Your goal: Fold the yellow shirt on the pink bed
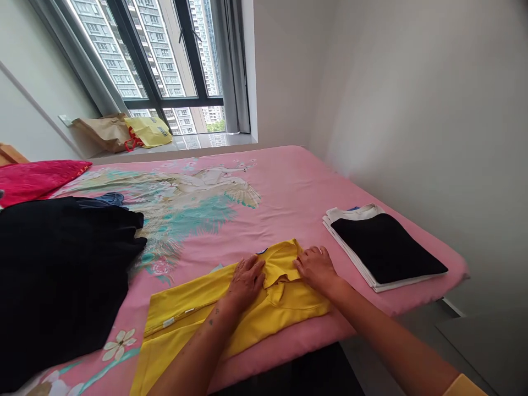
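A yellow shirt (284,313) lies near the front edge of the bed, its far side folded over towards me. Its narrow upper end, with a bit of blue at the neck, points right and away. My left hand (247,279) rests on the shirt's middle, palm down, fingers stretched out. At the upper right corner my right hand (317,268) lies on the cloth with its fingers apart. Small white labels show along the folded strip. To the right is a folded stack of clothes (383,247), black on top with white beneath.
A heap of black clothing (61,275) with some denim (108,199) covers the bed's left side. Behind it is a red pillow (41,177). The pink patterned bedsheet (284,187) spreads under everything. Paper bag (103,132) and yellow bag (150,132) sit on the windowsill.
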Motion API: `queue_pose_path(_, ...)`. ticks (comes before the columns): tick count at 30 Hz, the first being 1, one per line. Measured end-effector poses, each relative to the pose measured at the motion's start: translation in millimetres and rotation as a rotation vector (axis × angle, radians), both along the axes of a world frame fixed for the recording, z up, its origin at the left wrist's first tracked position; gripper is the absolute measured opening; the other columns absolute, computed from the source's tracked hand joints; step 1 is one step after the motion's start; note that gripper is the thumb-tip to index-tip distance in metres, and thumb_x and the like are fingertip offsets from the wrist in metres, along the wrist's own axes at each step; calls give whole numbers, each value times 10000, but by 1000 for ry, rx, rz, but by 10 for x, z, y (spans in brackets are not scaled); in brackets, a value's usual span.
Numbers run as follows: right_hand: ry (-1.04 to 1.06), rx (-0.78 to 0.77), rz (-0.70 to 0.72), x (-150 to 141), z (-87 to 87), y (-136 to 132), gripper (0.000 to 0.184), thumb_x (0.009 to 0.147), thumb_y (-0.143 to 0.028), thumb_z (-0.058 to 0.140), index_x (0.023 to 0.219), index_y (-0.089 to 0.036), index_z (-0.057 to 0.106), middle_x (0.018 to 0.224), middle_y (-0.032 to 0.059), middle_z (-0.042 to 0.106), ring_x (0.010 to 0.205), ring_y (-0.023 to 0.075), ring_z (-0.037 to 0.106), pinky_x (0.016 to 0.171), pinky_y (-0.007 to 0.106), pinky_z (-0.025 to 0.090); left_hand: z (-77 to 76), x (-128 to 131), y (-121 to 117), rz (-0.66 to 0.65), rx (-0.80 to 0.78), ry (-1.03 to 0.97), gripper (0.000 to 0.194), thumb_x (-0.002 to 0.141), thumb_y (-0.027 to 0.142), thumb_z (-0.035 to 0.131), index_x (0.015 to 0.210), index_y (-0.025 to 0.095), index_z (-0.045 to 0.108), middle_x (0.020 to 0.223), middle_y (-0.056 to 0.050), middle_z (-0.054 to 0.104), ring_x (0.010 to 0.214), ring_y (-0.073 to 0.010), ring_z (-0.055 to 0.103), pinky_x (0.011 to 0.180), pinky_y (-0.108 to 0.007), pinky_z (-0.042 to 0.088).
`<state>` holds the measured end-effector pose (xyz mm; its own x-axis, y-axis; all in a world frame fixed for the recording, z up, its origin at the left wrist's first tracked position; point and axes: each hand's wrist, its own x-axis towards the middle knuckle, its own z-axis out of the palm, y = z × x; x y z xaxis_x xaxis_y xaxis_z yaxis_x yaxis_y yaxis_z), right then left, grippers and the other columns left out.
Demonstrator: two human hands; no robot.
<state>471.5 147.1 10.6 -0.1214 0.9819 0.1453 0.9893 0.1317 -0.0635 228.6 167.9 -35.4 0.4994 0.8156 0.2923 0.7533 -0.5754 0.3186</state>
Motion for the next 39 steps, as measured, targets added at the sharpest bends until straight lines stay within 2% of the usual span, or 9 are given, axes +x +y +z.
queue_pose_path(3,75,105,26,-31,127,13,279,910,-261,396,860,-150,647,912,143,651,920,257,542,882,424,356,12,-13,-29,-26,36,-24,386,901,318,413,1257,236,537,1398,-99,454,1287,-215,417,1097,-450,304)
queue_pose_path(5,180,171,151,-188,175,62,260,914,-211,373,919,-164,628,948,114,642,939,223,535,906,382,356,36,-16,-53,-55,39,-19,381,904,322,410,1263,269,530,1425,-82,426,1318,-219,381,1104,-477,276)
queue_pose_path(9,350,189,363,-437,100,181,234,868,-146,406,986,-172,606,997,79,634,990,200,520,951,355,354,93,-33,-88,-90,2,8,422,856,461,484,1235,288,549,1420,-82,437,1342,-255,343,1103,-518,242)
queue_pose_path(16,692,201,-17,74,-135,156,194,779,-108,408,857,-196,562,879,45,620,867,184,543,816,318,440,134,-25,-92,-116,45,8,591,731,558,610,1235,258,540,1400,-124,435,1304,-295,378,1085,-525,245)
queue_pose_path(19,603,148,143,187,-139,-14,297,668,-45,455,901,-201,554,923,42,603,919,188,527,839,317,432,183,25,-131,-66,100,-19,534,691,490,669,1150,233,581,1251,-123,541,1162,-286,492,1011,-479,343)
queue_pose_path(23,391,93,383,145,-135,-194,376,650,-23,497,969,-208,573,1058,61,577,1039,215,484,927,368,383,261,60,-170,-133,90,-13,208,771,306,590,966,246,630,960,-52,646,920,-208,578,857,-375,424)
queue_pose_path(29,410,161,316,124,-27,-165,120,839,-144,474,877,-203,572,956,68,605,958,200,510,871,346,415,395,56,-134,-83,-17,-14,191,761,186,515,904,239,630,927,-42,662,897,-202,593,826,-352,445)
queue_pose_path(34,448,167,289,13,127,-144,83,844,-170,485,812,-205,552,875,49,600,898,195,525,815,330,434,490,485,-207,-60,0,-45,658,637,362,684,1245,205,489,1281,-116,526,1167,-303,478,976,-452,390)
queue_pose_path(39,553,223,244,22,137,-173,117,889,-257,450,833,-205,539,868,49,597,867,192,530,808,331,441,405,909,-171,45,-189,-307,286,849,259,455,1068,222,635,1087,-68,665,1005,-215,606,888,-365,464)
